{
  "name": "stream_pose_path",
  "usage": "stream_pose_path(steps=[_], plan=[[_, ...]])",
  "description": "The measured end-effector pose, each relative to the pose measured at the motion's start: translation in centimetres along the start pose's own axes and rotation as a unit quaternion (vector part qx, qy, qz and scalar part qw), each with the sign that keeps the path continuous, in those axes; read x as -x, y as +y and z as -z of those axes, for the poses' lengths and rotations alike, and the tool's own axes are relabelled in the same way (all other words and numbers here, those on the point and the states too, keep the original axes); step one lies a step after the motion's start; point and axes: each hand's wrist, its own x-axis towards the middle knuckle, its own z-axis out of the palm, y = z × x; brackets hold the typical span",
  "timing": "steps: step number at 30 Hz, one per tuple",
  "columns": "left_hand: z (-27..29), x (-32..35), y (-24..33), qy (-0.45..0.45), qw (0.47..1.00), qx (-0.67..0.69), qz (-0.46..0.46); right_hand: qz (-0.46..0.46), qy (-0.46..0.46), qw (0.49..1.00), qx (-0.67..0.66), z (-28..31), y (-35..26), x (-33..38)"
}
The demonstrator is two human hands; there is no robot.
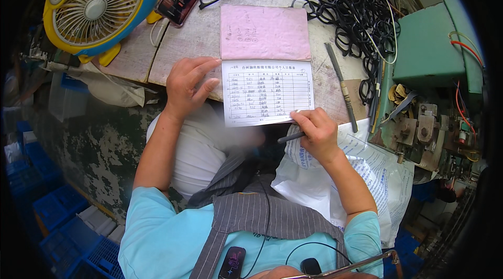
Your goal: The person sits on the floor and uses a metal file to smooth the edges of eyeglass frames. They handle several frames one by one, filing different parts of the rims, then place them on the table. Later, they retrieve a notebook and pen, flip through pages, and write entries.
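Left hand (186, 82) is spread at nine o'clock of the notebook (264, 35); right hand (317, 131) grips a dark pen (290, 138) at five!

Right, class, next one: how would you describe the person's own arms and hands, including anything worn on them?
The left hand and right hand are bare, with no gloves showing. No watch or bracelet is visible at either wrist. The left forearm and right forearm are uncovered too. The left sleeve and right sleeve are short, plain light turquoise.
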Motion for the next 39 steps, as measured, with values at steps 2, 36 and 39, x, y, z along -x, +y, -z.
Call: stream_pose_path(steps=[2, 36, 39], plan=[[0.3, -0.1, -0.1, -0.013, 0.999, 0.014, -0.027, -0.034, 0.0, 0.999, -0.025, 0.4, 0.2, -0.3], [-2.4, -1.2, 1.6, 0.015, 0.933, 0.241, 0.266, 0.055, -0.046, 0.997, 0.042, 0.1, -1.2, -2.2], [-2.4, -1.1, 1.5, 0.01, 0.938, 0.231, 0.257, 0.077, -0.036, 0.995, 0.051, -0.1, -1.4, -2.2]])
